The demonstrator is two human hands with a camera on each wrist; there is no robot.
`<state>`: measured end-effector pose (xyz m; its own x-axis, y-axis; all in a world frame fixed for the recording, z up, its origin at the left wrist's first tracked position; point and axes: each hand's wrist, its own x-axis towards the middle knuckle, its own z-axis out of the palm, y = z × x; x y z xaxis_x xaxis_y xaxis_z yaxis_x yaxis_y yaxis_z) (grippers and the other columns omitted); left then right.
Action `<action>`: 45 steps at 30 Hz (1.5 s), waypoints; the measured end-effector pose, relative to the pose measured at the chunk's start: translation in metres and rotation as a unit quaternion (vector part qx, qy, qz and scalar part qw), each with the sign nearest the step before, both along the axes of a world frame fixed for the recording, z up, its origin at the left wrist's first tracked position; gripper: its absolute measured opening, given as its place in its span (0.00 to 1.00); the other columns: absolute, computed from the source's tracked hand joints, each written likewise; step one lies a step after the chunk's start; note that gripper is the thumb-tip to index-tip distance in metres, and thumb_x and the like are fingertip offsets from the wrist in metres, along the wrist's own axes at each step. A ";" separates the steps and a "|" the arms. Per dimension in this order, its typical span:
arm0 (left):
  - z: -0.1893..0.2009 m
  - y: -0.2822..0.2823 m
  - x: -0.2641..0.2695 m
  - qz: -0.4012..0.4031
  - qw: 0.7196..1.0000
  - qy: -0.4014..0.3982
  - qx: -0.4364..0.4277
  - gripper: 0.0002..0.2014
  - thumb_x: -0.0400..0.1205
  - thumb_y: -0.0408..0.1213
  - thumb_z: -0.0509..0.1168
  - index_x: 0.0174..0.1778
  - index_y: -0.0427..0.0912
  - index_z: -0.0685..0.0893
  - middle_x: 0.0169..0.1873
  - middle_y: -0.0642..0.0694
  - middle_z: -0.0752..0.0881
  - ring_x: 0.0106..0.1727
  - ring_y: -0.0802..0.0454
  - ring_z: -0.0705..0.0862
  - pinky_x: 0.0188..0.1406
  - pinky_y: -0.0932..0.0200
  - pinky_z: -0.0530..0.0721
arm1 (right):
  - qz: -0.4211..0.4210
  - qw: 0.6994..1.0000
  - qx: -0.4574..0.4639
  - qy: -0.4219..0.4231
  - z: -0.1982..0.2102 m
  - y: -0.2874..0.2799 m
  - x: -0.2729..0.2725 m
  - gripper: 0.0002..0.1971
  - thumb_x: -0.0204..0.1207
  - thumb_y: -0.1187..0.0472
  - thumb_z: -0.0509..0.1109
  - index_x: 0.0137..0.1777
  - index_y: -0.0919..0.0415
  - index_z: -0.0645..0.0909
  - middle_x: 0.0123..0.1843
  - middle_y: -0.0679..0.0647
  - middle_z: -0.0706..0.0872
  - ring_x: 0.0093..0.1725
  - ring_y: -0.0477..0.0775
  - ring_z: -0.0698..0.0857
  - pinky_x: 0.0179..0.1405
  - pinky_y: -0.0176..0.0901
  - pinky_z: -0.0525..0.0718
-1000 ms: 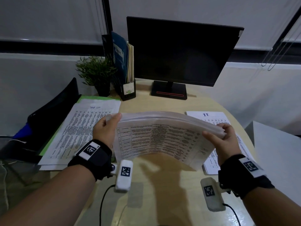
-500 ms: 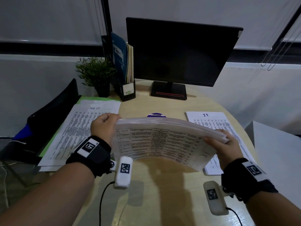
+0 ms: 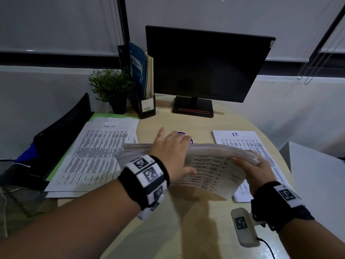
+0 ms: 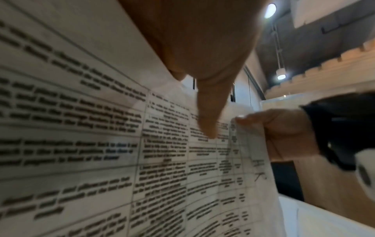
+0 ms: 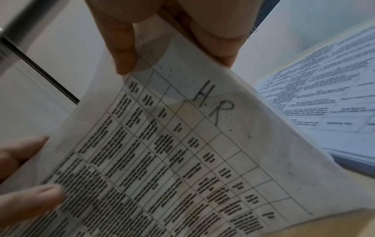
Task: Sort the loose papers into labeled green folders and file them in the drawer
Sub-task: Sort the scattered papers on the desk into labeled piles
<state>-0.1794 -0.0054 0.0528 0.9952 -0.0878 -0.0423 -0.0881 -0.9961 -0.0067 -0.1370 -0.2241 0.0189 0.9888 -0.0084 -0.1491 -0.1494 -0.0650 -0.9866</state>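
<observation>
On the round wooden desk point(image 3: 209, 124), hands hold a paper stack point(image 3: 211, 165).

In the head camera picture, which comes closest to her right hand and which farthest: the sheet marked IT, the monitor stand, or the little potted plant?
From the right hand, in the head view:
1. IT sheet: on the desk right beside and under the hand.
2. Monitor stand: farther back, centre of the desk.
3. Potted plant: far back-left corner.

We wear a black wristband point(image 3: 145, 181) with white coded squares on each bare forearm; a small white camera point(image 3: 243, 228) with a black cable hangs below the right one.
</observation>
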 end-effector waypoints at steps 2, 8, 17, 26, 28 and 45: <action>-0.007 -0.005 0.008 0.003 1.000 -0.026 -0.011 0.29 0.81 0.52 0.64 0.76 0.49 0.63 0.67 0.51 0.78 0.67 0.50 0.77 0.78 0.42 0.56 | 0.000 1.000 -0.014 0.007 0.002 -0.001 -0.001 0.08 0.71 0.70 0.73 0.44 0.56 0.83 0.44 0.62 0.87 0.47 0.63 0.84 0.48 0.53 0.81; 0.001 0.003 0.018 -0.015 0.999 -0.025 -0.037 0.14 0.83 0.32 0.58 0.60 0.53 0.71 0.44 0.52 0.82 0.43 0.47 0.82 0.41 0.54 0.79 | -0.061 0.909 -0.365 -0.190 0.014 0.001 -0.006 0.24 0.66 0.60 0.79 0.62 0.54 0.77 0.61 0.54 0.81 0.64 0.60 0.79 0.58 0.46 0.77; 0.005 0.008 0.016 -0.031 0.998 0.001 -0.049 0.19 0.79 0.40 0.64 0.63 0.57 0.69 0.52 0.53 0.84 0.50 0.48 0.83 0.49 0.49 0.85 | 0.210 0.649 -0.671 -0.291 0.019 0.066 -0.024 0.51 0.70 0.45 0.71 0.84 0.57 0.41 0.86 0.52 0.47 0.84 0.54 0.44 0.69 0.77 0.26; 0.006 0.016 0.025 -0.001 0.999 0.022 -0.041 0.09 0.79 0.43 0.65 0.54 0.51 0.81 0.47 0.50 0.85 0.48 0.49 0.82 0.48 0.53 0.82 | 0.218 0.675 -0.671 -0.216 0.033 0.056 -0.014 0.39 0.81 0.46 0.59 0.83 0.48 0.39 0.85 0.44 0.45 0.84 0.49 0.40 0.69 0.79 0.32; 0.006 0.016 0.028 0.001 0.999 0.031 -0.041 0.09 0.78 0.44 0.65 0.53 0.53 0.82 0.45 0.52 0.84 0.47 0.50 0.82 0.47 0.54 0.82 | 0.210 0.677 -0.673 -0.211 0.034 0.049 -0.010 0.33 0.83 0.51 0.58 0.83 0.45 0.45 0.84 0.41 0.53 0.84 0.49 0.43 0.69 0.82 0.34; 0.059 0.032 0.022 0.137 0.853 -0.140 -0.485 0.05 0.79 0.40 0.71 0.49 0.47 0.86 0.39 0.53 0.86 0.47 0.50 0.87 0.51 0.52 0.86 | -0.045 0.998 -0.040 -0.016 -0.014 -0.002 0.007 0.47 0.72 0.44 0.73 0.84 0.54 0.49 0.84 0.51 0.55 0.82 0.51 0.57 0.80 0.61 0.60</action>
<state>-0.1578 0.0262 0.1123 0.9433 0.2912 0.1593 0.0198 -0.5285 0.8487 -0.1303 -0.2266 0.0047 0.9877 -0.1082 -0.1126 -0.1265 -0.1322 -0.9831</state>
